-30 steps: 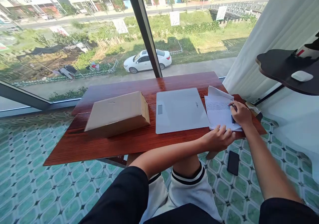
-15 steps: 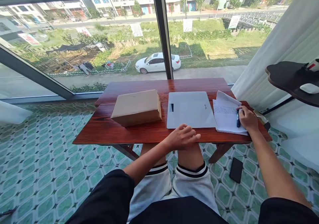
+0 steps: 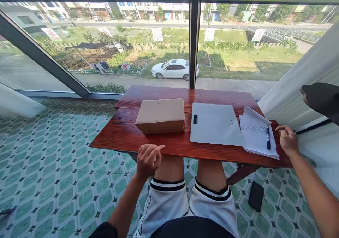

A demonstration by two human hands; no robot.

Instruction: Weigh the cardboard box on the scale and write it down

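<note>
Over the table's front edge, just in front of a closed brown cardboard box (image 3: 161, 116), my left hand (image 3: 149, 158) hovers with loosely bent fingers and holds nothing. My right hand (image 3: 288, 140) is at the table's right end, beside the paper stack and apart from it. Its fingers are loosely bent, with nothing visible in them. A dark pen (image 3: 268, 138) lies on the white papers (image 3: 251, 134), whose top sheet carries handwriting and has a lifted back corner. Between box and papers lies a flat silver-grey scale (image 3: 214, 125) with a small dark display.
The reddish-brown wooden table (image 3: 113, 134) stands before a large window. A black phone (image 3: 256, 196) lies on the green tiled floor right of my legs. At the right are a white curtain (image 3: 293, 86) and a dark shelf (image 3: 323, 98). Outside, a white car (image 3: 172, 69) is parked.
My right hand has let go of the pen, left it on the papers and moved right. My left hand has moved left from before the scale to before the box. The view has shifted.
</note>
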